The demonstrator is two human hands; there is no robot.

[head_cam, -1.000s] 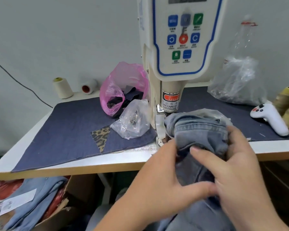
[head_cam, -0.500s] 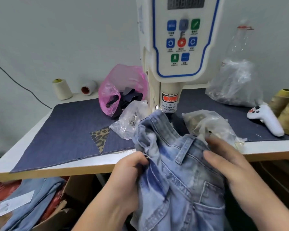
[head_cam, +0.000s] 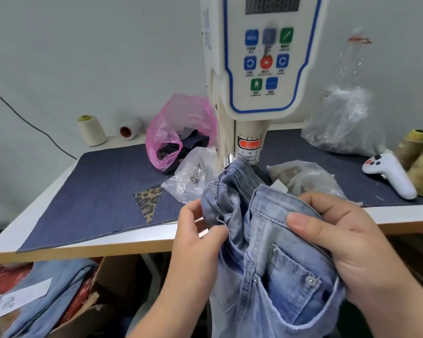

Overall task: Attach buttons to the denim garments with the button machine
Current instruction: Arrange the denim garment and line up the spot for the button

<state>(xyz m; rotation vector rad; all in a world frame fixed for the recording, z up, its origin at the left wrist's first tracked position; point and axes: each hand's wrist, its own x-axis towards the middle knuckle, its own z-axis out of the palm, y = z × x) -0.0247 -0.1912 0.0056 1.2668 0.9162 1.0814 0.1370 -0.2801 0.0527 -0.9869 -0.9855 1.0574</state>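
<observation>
Light blue denim jeans (head_cam: 274, 264) hang off the table's front edge, held up between both hands. My left hand (head_cam: 198, 237) pinches the waistband's left edge, and my right hand (head_cam: 337, 242) grips the waistband on the right, thumb on top. A pocket with a small metal rivet (head_cam: 310, 280) faces me. The top of the denim reaches up to the base of the cream button machine (head_cam: 257, 76), just below its warning label. Two clear bags of metal buttons lie beside the machine, the left bag (head_cam: 193, 176) and the right bag (head_cam: 303, 178).
A dark denim mat (head_cam: 103, 191) covers the table. A pink bag (head_cam: 178, 132), thread cones (head_cam: 91, 130), a large clear bag (head_cam: 347, 123) and a white controller (head_cam: 388, 174) sit on it. Under the table at left, a cardboard box (head_cam: 103, 298) holds more jeans.
The jeans went from a bunched bundle at the machine to being spread open toward me. My hands moved apart along the waistband, and the pocket side now shows.
</observation>
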